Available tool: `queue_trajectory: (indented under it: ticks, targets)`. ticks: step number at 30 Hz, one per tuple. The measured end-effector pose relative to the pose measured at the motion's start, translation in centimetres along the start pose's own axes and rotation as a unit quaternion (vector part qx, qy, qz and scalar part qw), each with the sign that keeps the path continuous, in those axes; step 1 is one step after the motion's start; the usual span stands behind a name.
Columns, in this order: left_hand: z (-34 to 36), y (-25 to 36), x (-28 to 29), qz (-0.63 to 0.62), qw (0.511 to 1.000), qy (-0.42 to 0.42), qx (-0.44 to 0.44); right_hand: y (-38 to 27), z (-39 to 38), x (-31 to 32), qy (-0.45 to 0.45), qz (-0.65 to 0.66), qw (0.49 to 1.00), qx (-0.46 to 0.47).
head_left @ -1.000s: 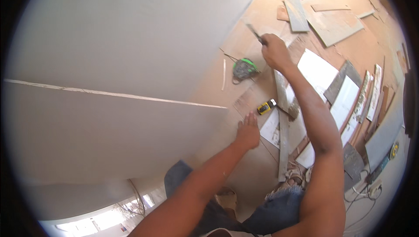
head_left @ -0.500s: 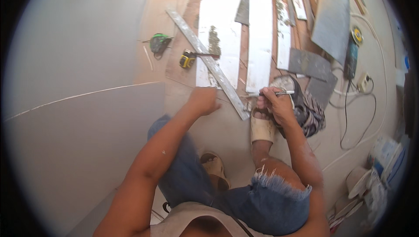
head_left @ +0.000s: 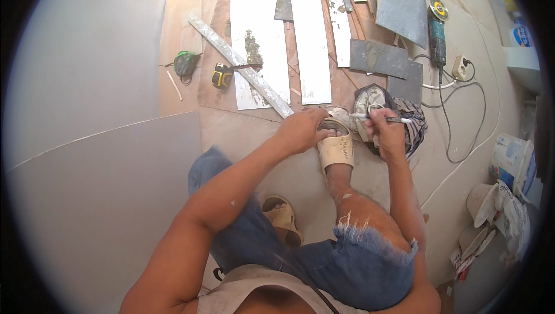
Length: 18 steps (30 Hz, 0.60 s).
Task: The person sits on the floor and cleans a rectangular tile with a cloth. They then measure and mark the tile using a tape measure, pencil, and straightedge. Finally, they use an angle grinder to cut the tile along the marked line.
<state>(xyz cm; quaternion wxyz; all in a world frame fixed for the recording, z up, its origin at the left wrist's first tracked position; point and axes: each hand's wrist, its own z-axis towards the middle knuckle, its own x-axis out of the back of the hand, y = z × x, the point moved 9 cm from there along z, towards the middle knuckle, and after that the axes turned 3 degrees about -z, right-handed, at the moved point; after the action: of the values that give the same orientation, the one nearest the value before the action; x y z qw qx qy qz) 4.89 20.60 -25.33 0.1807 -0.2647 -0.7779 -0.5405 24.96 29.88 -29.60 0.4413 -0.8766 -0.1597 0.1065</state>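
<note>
My left hand (head_left: 300,130) has curled fingers over the lower end of the long grey metal straightedge (head_left: 240,61), beside my tan sandal (head_left: 335,151); what its fingers grip is hidden. My right hand (head_left: 386,129) grips a slim black-and-white pen (head_left: 399,120), lying crosswise above a bundled patterned cloth (head_left: 415,136). Beyond them are white tile strips (head_left: 310,42), a wider white tile (head_left: 272,16), a yellow-black tape measure (head_left: 221,76) and a green-grey one (head_left: 186,62).
Large grey boards (head_left: 101,198) are at left. Dark offcuts (head_left: 377,54) lie farther back. A teal angle grinder (head_left: 437,42), cables and a socket block (head_left: 460,67) lie at right, with a white bucket (head_left: 509,161) and bags near the right rim.
The view has swung rightward and down toward my feet. My right hand came down from the far floor with the slim tool; my left hand moved right to the straightedge's near end.
</note>
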Motion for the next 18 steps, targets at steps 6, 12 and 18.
queue_trajectory:
  ticks: [6, 12, 18]
  targets:
    - [0.1, 2.7, 1.4, -0.016, 0.995, 0.058, -0.075, -1.7, -1.9, -6.3, -0.073, 0.106, 0.992, -0.01]
    - [-1.0, 0.8, 2.7, -0.011, 0.995, 0.046, -0.093, -0.9, -1.2, -8.2, -0.15, 0.062, 0.987, -0.006]
    - [-0.9, 1.2, 3.9, -0.115, 0.991, -0.06, -0.011, -2.7, -0.4, -7.1, -0.168, 0.035, 0.985, 0.018]
